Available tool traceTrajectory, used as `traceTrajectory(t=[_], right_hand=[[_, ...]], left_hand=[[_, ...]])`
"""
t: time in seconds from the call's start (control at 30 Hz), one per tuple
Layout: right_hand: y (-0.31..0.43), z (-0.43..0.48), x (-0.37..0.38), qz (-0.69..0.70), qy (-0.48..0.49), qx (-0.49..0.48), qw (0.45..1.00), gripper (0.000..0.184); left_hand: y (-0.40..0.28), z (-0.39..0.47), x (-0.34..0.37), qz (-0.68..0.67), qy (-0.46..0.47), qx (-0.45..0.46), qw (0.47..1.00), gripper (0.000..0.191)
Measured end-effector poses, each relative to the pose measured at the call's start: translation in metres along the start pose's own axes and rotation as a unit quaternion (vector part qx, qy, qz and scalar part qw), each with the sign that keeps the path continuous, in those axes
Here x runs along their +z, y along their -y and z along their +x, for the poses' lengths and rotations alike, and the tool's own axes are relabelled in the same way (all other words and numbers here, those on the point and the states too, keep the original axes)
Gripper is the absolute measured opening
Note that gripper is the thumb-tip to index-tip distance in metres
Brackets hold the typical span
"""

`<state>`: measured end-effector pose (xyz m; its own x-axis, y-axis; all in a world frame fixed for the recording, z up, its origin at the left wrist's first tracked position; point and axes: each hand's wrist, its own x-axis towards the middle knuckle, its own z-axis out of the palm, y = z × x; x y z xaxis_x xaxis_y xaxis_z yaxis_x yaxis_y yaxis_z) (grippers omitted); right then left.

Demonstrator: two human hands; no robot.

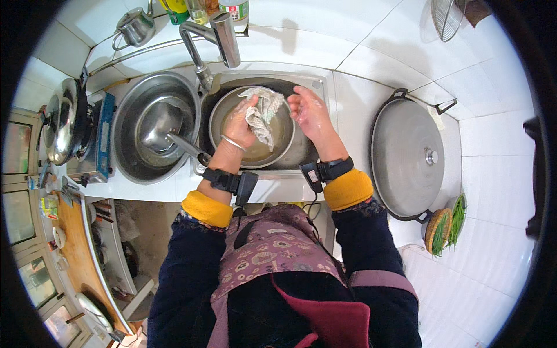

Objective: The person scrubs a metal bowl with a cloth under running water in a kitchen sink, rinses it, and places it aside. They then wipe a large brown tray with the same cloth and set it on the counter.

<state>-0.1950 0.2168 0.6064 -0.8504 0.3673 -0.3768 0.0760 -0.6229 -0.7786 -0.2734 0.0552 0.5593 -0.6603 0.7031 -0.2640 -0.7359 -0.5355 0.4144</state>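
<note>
My left hand [242,122] grips a crumpled, wet-looking cloth [264,114] by its left side, above a round metal basin [213,130]. Murky water lies in that basin, which sits inside the stainless steel sink [311,150]. My right hand [310,112] is raised at the basin's right rim, fingers slightly curled and apart, with nothing visible in it. A small gap separates it from the cloth. Left of the sink, a large metal basin [122,130] holds a ladle or small pan [163,124], its handle leaning over the rim near my left wrist.
The faucet [226,41] rises behind the sink. On the right stands a large lidded pan [404,152], near a basket of green vegetables [438,230]. At left are a blue-sided gas stove [104,135] and a wooden counter [80,243]. A metal teapot [137,28] sits on the back ledge.
</note>
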Motion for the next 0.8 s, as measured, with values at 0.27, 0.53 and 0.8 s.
traceTrajectory(t=[0.27,0.53,0.8], right_hand=[[0.052,-0.009,-0.024,0.412,0.118,-0.055,0.902,0.026],[0.045,-0.010,-0.012,0.521,0.116,-0.062,0.843,0.031],[0.011,0.008,0.043,0.471,0.065,-0.066,0.877,0.030]], left_hand=[[0.007,0.001,-0.008,-0.009,-0.054,0.032,0.998,0.022],[0.028,-0.003,0.023,0.084,-0.106,0.048,0.990,0.026],[0.077,0.060,-0.010,0.382,-0.227,0.228,0.867,0.029]])
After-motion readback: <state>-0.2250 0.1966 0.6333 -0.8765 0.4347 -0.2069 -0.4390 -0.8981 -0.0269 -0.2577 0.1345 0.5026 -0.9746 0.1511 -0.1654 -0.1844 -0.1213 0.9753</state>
